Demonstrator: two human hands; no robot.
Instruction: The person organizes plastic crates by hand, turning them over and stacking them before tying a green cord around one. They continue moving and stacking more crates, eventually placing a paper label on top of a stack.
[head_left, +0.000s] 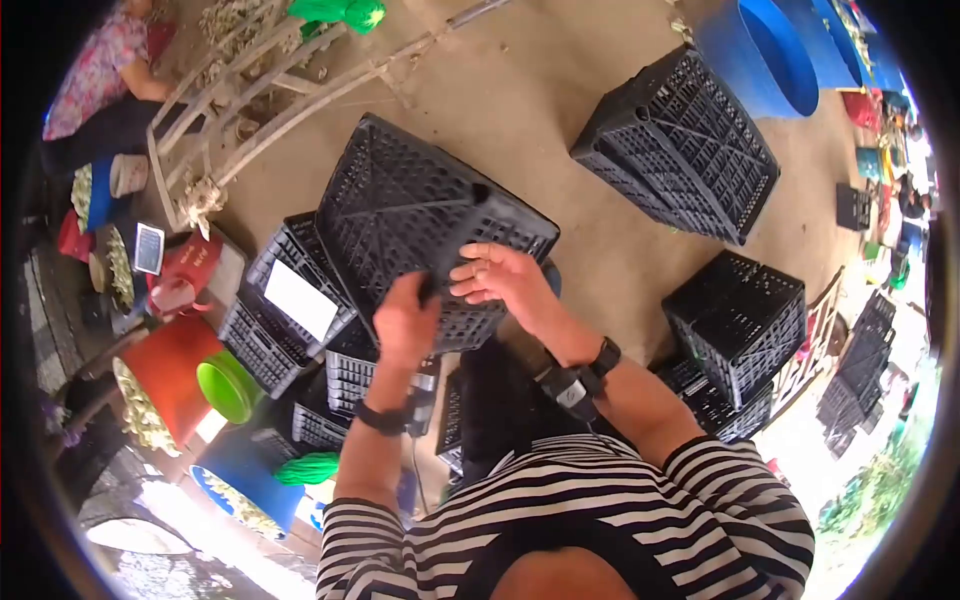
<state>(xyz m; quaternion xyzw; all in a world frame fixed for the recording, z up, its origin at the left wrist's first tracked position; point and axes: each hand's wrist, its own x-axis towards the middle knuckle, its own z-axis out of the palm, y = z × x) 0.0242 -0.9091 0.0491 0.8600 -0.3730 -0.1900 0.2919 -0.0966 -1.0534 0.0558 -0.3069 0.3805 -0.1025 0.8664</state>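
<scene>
A black plastic crate is tilted in front of me, its latticed side facing up. My left hand is closed on the crate's near part, the fingers curled and partly hidden. My right hand lies over the crate's right part with its fingers apart, palm partly up, not gripping it. Beneath and left of this crate are more black crates, with a white sheet on one of them. Both wrists wear dark bands.
Stacked black crates stand ahead right, with another stack nearer. Blue barrels are behind. At left are an orange bucket, a green bucket, a wooden frame and a seated person.
</scene>
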